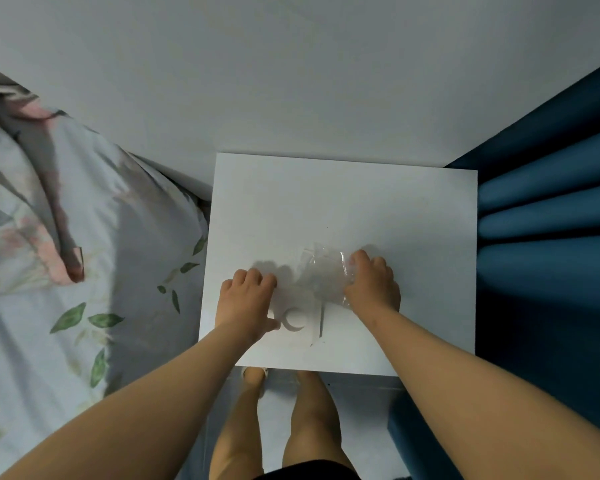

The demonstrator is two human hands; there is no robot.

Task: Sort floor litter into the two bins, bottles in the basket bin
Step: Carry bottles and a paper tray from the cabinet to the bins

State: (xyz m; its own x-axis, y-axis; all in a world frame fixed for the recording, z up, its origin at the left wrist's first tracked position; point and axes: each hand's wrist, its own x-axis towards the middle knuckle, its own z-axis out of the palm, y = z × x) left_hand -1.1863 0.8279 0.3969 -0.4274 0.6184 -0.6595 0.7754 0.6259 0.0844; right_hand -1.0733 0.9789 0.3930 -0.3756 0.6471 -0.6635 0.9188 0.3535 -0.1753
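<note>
Fingertips of both hands hidden, curled under; clear plastic wrapper (326,275) blurred, edges indistinct.

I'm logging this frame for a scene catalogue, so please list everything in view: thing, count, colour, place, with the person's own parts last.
Table: one, white, centre, against the wall.
Clear plastic wrapper: one, transparent, crumpled, on the table under the right hand.
White flat piece with round cut-outs: one, white, on the table near its front edge, by the left hand; what it is I cannot tell.
Bedding: one, pale with green leaves and pink flowers, left.
Padded panel: one, dark blue, right.
Wall: grey-white, behind.
Left hand: one, fingers curled on the flat piece.
Right hand: one, fingers curled on the wrapper.
Legs: two, bare, below the table.
</note>
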